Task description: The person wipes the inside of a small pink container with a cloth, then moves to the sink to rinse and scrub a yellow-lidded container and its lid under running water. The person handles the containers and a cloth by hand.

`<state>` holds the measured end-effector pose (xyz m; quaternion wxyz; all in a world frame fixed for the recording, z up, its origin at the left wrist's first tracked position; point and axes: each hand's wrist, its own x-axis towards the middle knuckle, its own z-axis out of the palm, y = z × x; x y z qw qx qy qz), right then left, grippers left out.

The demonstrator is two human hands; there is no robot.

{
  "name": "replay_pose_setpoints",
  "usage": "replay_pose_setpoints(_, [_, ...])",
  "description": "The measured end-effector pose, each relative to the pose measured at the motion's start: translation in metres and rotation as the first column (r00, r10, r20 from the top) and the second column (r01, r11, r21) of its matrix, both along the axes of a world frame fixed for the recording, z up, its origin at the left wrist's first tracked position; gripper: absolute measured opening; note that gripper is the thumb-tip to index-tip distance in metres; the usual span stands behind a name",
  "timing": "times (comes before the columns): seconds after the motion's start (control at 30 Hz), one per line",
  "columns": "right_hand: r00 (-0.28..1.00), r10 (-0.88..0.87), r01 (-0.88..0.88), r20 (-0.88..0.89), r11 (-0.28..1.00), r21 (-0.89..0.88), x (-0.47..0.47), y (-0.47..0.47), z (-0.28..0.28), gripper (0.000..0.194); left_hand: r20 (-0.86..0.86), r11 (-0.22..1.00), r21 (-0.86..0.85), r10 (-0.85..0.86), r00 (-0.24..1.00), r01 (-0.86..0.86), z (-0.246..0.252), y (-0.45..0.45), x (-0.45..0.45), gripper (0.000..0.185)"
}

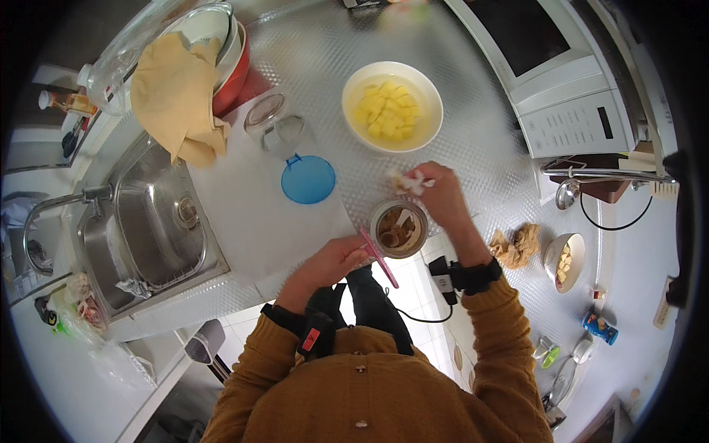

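Before me, at the counter's front edge, stands a round jar [422, 235] with brown powder and what looks like a small white scoop inside. My left hand [335, 261] grips a pink lid [381, 259], seen nearly edge-on beside the jar's left rim. Pinched in the fingers of my right hand [443, 191] is a crumpled white wad [411, 181], blurred, perhaps tissue or plastic film. That hand hovers just above and to the right of the jar. A white bowl [435, 119] of yellow cubes in liquid sits farther back.
A blue lid [308, 180] and a clear glass jar [271, 124] are on the left. Past them are a tan cloth [171, 94], stacked basins [238, 72] and a steel sink [160, 205]. At right are a microwave [576, 116], a crumpled brown cloth [518, 246] and another bowl [576, 257].
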<state>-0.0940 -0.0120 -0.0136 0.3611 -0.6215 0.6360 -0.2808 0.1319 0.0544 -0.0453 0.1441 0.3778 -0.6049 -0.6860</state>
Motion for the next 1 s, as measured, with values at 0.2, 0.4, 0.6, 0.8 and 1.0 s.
replay_pose_setpoints(0.2, [0.983,-0.041,-0.003,0.178,0.970,0.242,-0.013,0.014,-0.009,0.012,-0.064,0.998,0.063,0.015,0.998,-0.011,0.002,-0.001,0.000,0.026])
replay_pose_setpoints(0.4, [0.979,0.133,-0.145,-0.153,0.987,-0.073,0.010,0.013,0.002,0.007,-0.077,0.999,0.024,0.022,0.997,-0.021,-0.002,0.000,0.000,0.024])
replay_pose_setpoints(0.6, [0.928,0.180,-0.251,-0.327,0.949,-0.191,0.033,0.023,0.009,0.008,-0.020,1.000,0.022,-0.001,1.000,0.002,-0.004,0.000,0.003,0.024])
replay_pose_setpoints(0.8, [0.913,0.166,-0.269,-0.373,0.932,-0.244,0.042,0.040,0.013,0.005,0.021,0.999,0.036,0.007,1.000,-0.008,-0.016,0.004,0.004,0.025])
replay_pose_setpoints(1.0, [0.919,0.191,-0.280,-0.344,0.932,-0.231,0.041,0.056,0.016,0.007,0.047,0.999,0.040,-0.020,0.999,0.018,-0.026,0.005,0.006,0.025])
